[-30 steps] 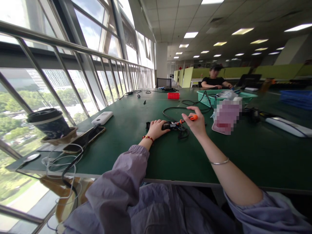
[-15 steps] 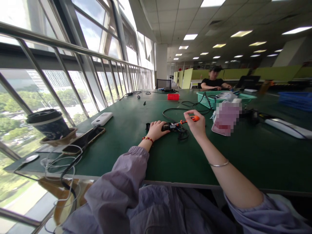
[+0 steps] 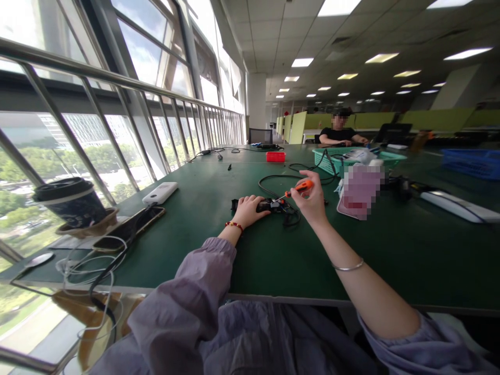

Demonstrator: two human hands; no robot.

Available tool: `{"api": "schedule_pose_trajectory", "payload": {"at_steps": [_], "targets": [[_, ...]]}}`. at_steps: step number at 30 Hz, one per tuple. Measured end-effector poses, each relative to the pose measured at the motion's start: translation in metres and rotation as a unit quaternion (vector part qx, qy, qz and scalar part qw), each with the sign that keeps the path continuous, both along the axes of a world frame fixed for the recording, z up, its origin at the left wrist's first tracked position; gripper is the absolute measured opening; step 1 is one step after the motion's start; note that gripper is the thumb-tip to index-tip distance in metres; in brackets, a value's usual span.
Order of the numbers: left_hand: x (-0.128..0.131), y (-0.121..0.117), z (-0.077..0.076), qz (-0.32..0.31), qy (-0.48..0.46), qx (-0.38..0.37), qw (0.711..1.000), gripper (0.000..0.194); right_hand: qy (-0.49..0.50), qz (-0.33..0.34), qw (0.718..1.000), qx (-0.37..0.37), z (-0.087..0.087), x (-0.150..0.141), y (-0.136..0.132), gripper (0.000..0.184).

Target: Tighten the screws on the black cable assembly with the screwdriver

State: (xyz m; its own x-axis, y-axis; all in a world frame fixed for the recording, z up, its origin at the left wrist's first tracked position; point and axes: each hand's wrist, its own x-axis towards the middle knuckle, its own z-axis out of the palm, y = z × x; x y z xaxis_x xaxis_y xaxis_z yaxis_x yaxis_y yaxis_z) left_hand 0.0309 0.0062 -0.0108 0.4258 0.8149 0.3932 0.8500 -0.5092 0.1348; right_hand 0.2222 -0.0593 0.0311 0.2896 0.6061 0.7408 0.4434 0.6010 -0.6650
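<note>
- The orange-handled screwdriver [image 3: 297,188] sits just right of frame centre, its long axis slanting down-left, tip on the small black device [image 3: 269,205].
- Since the earlier frame its handle has tipped lower and shifted slightly left.
- The right hand [image 3: 312,200] pinches the handle.
- The left hand [image 3: 247,210] stays clamped over the device on the green table [image 3: 390,250], black cable [image 3: 291,179] behind.

Head-worn view, facing forward-down along green table [image 3: 273,260], hands near
</note>
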Motion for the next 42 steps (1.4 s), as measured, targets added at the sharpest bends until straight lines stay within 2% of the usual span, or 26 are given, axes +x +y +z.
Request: {"api": "schedule_pose_trajectory", "payload": {"at_steps": [2,5,8,11,13,17,20,23,24,25,28,31,32,34,36,39,42], "targets": [[0.0001,-0.0004,0.0001,-0.001,-0.001,-0.002,1.0,0.05,0.006,-0.014,1.0,-0.013,0.0001,0.0007,0.0004,0.042],[0.0,-0.0009,0.0004,-0.001,0.0,-0.003,1.0,0.05,0.004,-0.041,0.998,-0.052,0.001,0.0017,0.0005,0.025],[-0.0002,-0.0013,0.0007,0.0,0.002,0.0,1.0,0.05,-0.002,-0.011,1.0,-0.029,0.0007,0.0017,0.0011,0.021],[-0.0003,-0.0017,0.0005,0.0,0.003,0.004,1.0,0.051,-0.003,0.035,0.999,0.006,-0.0008,0.0015,0.0026,0.045],[-0.0003,-0.0019,0.0003,0.0,0.004,0.005,1.0,0.05,0.0,0.031,1.0,-0.006,-0.0016,0.002,0.0033,0.05],[-0.0001,-0.0018,0.0002,-0.002,0.002,0.002,1.0,0.05,-0.018,-0.004,0.999,-0.047,-0.0017,0.0035,0.0039,0.025],[0.0001,-0.0015,0.0004,-0.002,-0.002,-0.002,1.0,0.049,-0.023,0.011,0.999,-0.031,-0.0019,0.0027,0.0041,0.022],[0.0001,-0.0017,0.0005,-0.002,-0.002,-0.003,1.0,0.049,-0.001,0.023,1.0,-0.01,-0.0018,0.0014,0.0036,0.05],[0.0001,-0.0019,0.0005,-0.001,-0.002,-0.001,1.0,0.049,0.004,0.016,1.0,-0.011,-0.0015,0.0014,0.0031,0.054],[0.0,-0.002,0.0004,0.0,0.0,0.001,1.0,0.049,0.002,0.004,1.0,-0.017,-0.001,0.0015,0.0025,0.051],[-0.0003,-0.002,0.0,-0.001,0.002,0.004,1.0,0.05,-0.014,-0.032,0.998,-0.044,0.0007,0.0024,0.0008,0.028],[-0.0005,-0.0018,-0.0002,-0.002,0.002,0.002,1.0,0.051,-0.02,-0.007,0.999,-0.034,0.0009,0.0017,0.0006,0.022],[-0.0005,-0.0018,-0.0002,-0.001,0.002,0.002,1.0,0.05,-0.019,0.009,1.0,-0.022,0.0005,0.0012,0.0009,0.023],[-0.0004,-0.002,0.0002,-0.001,0.002,0.001,1.0,0.05,-0.011,0.025,1.0,-0.001,-0.0004,0.0004,0.0018,0.042],[-0.0001,-0.0024,0.0009,0.0,0.003,-0.001,1.0,0.049,-0.001,0.013,1.0,0.001,-0.0011,0.0006,0.0024,0.05],[0.0007,-0.0028,0.0017,0.002,0.003,-0.003,1.0,0.049,-0.004,-0.021,0.999,-0.033,-0.001,0.0021,0.0024,0.029],[0.0012,-0.0029,0.0016,0.001,0.005,-0.003,1.0,0.05,-0.014,-0.027,0.998,-0.055,-0.0007,0.0026,0.0019,0.026]]}}
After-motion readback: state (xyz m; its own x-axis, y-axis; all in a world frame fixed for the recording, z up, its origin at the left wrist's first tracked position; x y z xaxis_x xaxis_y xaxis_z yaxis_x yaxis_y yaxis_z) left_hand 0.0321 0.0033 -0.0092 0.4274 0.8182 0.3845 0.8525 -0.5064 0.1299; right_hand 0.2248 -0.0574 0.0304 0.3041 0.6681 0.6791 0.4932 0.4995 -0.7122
